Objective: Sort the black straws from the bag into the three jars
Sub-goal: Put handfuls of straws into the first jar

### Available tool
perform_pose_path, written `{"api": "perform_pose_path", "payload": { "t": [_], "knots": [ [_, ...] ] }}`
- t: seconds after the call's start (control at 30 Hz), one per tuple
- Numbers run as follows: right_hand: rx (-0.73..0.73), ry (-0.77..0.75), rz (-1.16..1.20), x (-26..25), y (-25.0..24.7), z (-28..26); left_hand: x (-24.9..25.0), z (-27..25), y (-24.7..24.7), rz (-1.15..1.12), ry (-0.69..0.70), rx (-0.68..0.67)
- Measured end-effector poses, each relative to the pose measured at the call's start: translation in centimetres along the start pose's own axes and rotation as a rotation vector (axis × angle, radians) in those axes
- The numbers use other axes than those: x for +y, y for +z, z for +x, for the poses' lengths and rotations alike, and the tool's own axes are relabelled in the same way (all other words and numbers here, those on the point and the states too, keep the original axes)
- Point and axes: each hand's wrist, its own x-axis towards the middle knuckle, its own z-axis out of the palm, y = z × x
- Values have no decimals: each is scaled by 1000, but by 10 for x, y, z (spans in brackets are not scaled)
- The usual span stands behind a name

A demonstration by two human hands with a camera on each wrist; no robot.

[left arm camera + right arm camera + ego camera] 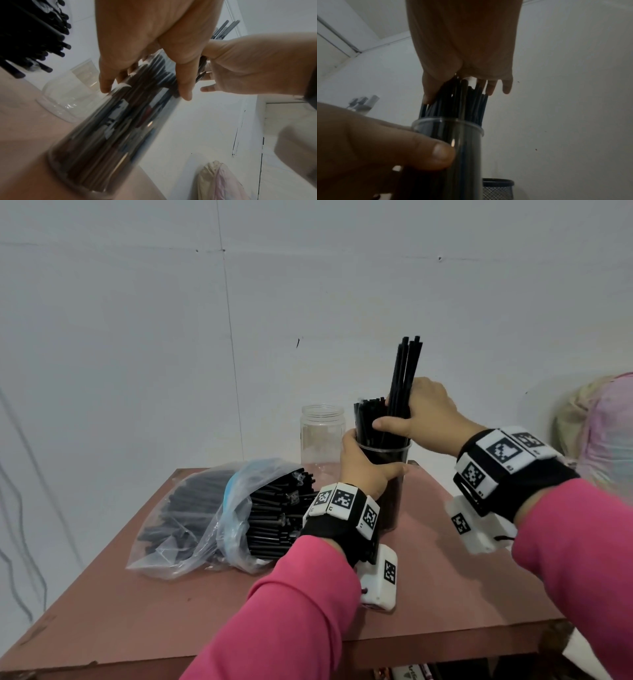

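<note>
While your left hand [364,470] wraps the clear jar [394,494] just under its rim, fingers curled round the wall and thumb across the near side, your right hand [423,416] holds a small bunch of black straws [406,374] over its mouth. Your right fingers are closed round that bunch, thumb in front; the straws stand nearly upright, leaning a little toward 1 o'clock, their tops well above the straws already in the jar [370,419]. That jar is packed dark almost to the rim and stands on the desk [205,604], at about 1 o'clock from its middle.

Just behind it, toward 11 o'clock, an empty clear jar [322,433] stands upright at the far edge of the desk, close to your left hand; whether they touch cannot be told. A third jar does not show in these views.

At 9 o'clock from the full jar lies the clear plastic bag [191,529] on its side, its open mouth turned toward your left wrist and a thick bundle of straws [274,518] poking out of it.

From your left wrist, the jar's wall [120,128] runs up to your curled fingers [184,86]. From your right wrist, your left thumb [436,152] presses the jar below its rim [447,121]. A black mesh bin [498,189] sits low at 5 o'clock there.
</note>
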Motion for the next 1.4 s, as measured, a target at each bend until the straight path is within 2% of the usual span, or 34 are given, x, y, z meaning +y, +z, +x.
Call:
{"api": "perform_pose_path", "payload": {
  "t": [0.1,0.13,0.2,0.27,0.33,0.43,0.57,0.63,0.73,0.8,0.83,0.93,1.0,1.07,1.13,1.27,1.4],
  "knots": [
    [17,85,380,-11,-9,-5,-2,2,0,1,7,8],
    [57,70,501,-15,-18,-4,-2,2,1,1,9,11],
    [138,-42,561,-25,-34,0,-3,2,2,0,13,15],
    [143,-187,426,-35,-42,4,-4,3,2,10,16,17],
    [85,-257,206,-42,-38,5,-4,3,2,18,17,22],
    [-8,-262,25,-39,-20,0,-3,3,2,15,16,22],
    [42,-277,-24,-31,-8,-9,-1,2,2,9,16,14],
    [148,-239,170,-31,-8,-9,-3,2,2,13,24,25],
    [358,-108,624,-31,-13,-7,-5,3,3,15,26,24],
    [458,-44,683,-29,-16,-6,-6,4,3,16,27,23],
    [452,-28,627,-28,-16,-6,-7,4,3,22,27,24],
    [313,-15,428,-25,-12,-6,-8,5,3,25,29,25],
    [280,3,497,-27,-13,-4,-8,4,3,18,32,23],
    [370,13,532,-28,-16,-2,-8,5,3,16,26,18],
    [421,-28,439,-27,-17,0,-8,5,2,13,24,11],
    [207,-32,426,-33,-18,6,-7,4,2,22,21,8],
    [235,1,535,-35,-17,4,-5,3,2,23,20,10]
  ]
}}
